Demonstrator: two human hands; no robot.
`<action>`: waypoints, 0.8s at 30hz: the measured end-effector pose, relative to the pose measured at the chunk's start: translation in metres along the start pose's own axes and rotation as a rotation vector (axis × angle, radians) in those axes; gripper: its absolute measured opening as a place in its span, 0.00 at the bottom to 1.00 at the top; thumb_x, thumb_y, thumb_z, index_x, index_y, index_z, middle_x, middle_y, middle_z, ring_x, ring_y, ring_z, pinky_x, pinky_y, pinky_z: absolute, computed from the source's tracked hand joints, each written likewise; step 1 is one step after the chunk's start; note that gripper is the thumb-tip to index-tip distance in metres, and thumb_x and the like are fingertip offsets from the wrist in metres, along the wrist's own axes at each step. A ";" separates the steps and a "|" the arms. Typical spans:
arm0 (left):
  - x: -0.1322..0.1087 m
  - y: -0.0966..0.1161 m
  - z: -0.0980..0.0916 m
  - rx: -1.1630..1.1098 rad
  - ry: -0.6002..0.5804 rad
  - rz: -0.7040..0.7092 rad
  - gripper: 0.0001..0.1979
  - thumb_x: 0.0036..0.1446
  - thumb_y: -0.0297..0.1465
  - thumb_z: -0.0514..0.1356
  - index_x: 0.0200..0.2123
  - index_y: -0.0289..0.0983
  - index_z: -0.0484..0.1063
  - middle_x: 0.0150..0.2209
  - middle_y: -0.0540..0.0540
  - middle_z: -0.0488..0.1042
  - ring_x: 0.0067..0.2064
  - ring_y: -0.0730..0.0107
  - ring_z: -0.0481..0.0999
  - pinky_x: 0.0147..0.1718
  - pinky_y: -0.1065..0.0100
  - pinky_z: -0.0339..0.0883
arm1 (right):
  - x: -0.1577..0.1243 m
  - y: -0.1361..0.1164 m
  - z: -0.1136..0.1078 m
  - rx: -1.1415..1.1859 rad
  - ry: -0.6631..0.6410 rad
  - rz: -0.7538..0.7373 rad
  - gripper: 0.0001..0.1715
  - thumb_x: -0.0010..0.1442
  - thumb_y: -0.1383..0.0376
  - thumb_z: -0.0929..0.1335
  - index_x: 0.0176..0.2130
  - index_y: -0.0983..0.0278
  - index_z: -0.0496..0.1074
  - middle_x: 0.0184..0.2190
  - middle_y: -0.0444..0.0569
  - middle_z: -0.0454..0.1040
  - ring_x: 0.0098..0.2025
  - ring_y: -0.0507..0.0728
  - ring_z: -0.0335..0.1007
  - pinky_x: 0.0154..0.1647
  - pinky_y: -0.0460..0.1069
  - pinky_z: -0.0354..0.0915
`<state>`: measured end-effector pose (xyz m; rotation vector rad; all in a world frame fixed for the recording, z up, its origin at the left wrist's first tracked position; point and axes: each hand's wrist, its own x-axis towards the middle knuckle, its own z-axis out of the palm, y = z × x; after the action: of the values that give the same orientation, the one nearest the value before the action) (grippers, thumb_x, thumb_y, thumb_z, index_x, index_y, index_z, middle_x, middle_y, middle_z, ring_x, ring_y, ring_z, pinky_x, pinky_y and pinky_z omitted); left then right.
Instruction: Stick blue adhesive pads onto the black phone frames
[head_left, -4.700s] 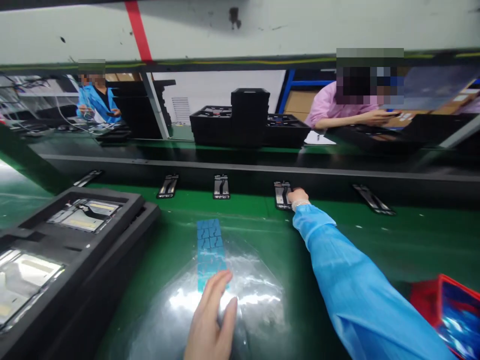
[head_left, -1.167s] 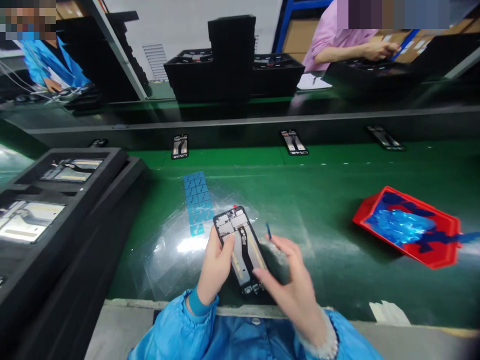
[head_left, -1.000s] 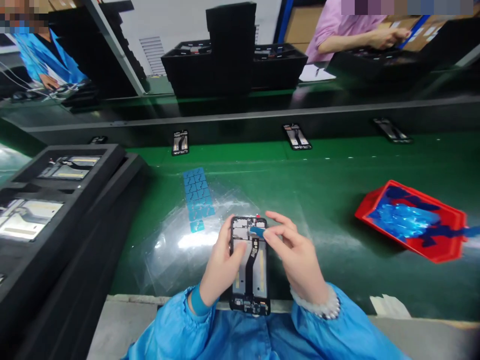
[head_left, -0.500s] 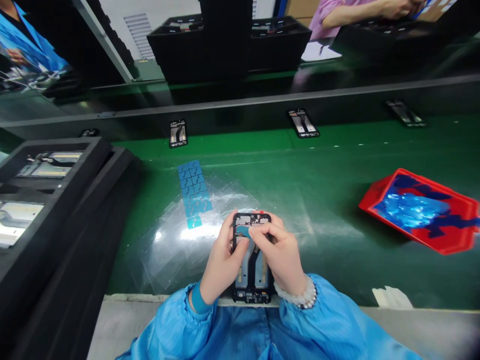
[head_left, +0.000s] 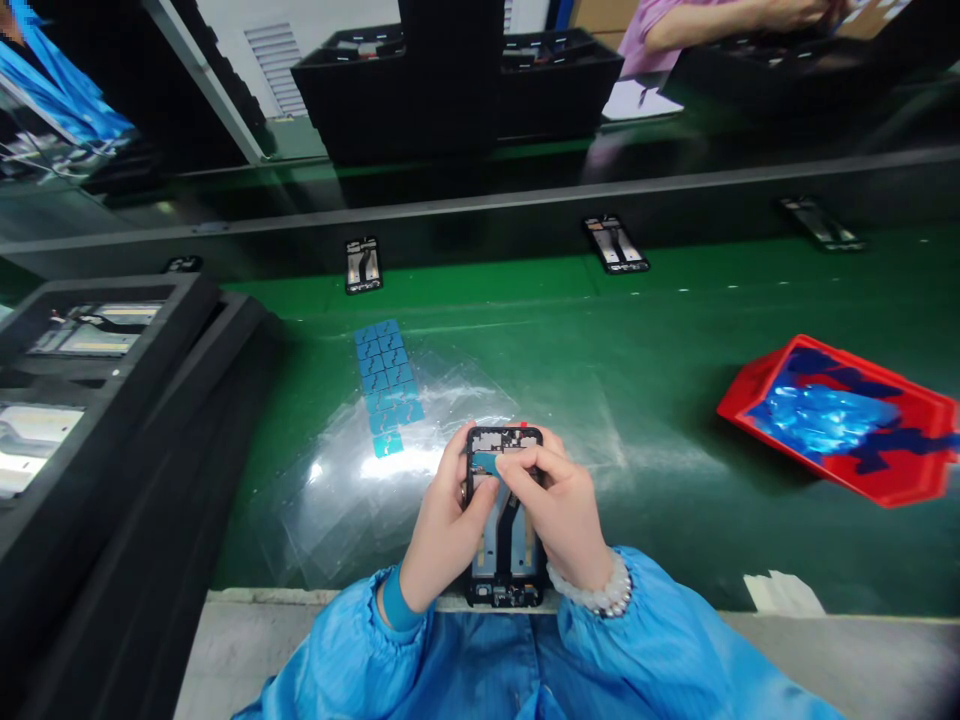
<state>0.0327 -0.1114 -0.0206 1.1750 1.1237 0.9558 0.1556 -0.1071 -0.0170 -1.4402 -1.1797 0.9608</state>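
Observation:
An opened phone body (head_left: 505, 560) with a black frame and a dark flex cable stands upright in view at the table's near edge. My left hand (head_left: 450, 520) is closed around its left side, the thumb lying over the inside. A small blue adhesive film (head_left: 485, 461) lies across the upper part of the phone. My right hand (head_left: 564, 505) pinches the film's right end with thumb and forefinger, while its other fingers rest along the phone's right edge. Further left on the table, a sheet of blue film pieces (head_left: 388, 370) lies on clear plastic sheets (head_left: 330, 500).
A red bin (head_left: 757, 390) with crumpled blue film stands to the right. Stacked black foam trays (head_left: 187, 330) holding phone bodies fill the left. Several phone bodies, one (head_left: 364, 265) at centre left, line the back strip. Co-workers sit beyond the black barrier (head_left: 480, 220).
The phone bodies along the back strip have shifted slightly to the right. My hands, the phone and the blue film have hardly moved. A co-worker's hand at the far left has left its place.

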 end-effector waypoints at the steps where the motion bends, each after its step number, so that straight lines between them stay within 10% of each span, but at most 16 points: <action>1: 0.000 0.000 0.000 -0.002 0.000 0.001 0.27 0.59 0.29 0.54 0.60 0.42 0.51 0.59 0.45 0.63 0.60 0.64 0.62 0.57 0.66 0.58 | 0.000 0.000 0.000 -0.001 -0.002 0.001 0.09 0.51 0.65 0.67 0.22 0.62 0.72 0.35 0.48 0.72 0.41 0.58 0.67 0.45 0.54 0.61; 24: -0.006 0.003 0.014 0.218 0.249 0.022 0.15 0.62 0.33 0.50 0.52 0.40 0.58 0.29 0.52 0.70 0.33 0.72 0.72 0.36 0.70 0.65 | -0.004 0.002 -0.004 -0.025 0.020 -0.155 0.09 0.53 0.65 0.68 0.23 0.62 0.71 0.33 0.48 0.70 0.41 0.57 0.66 0.44 0.53 0.62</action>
<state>0.0448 -0.1198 -0.0164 1.2685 1.4461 1.0364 0.1585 -0.1114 -0.0180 -1.3534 -1.2722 0.8254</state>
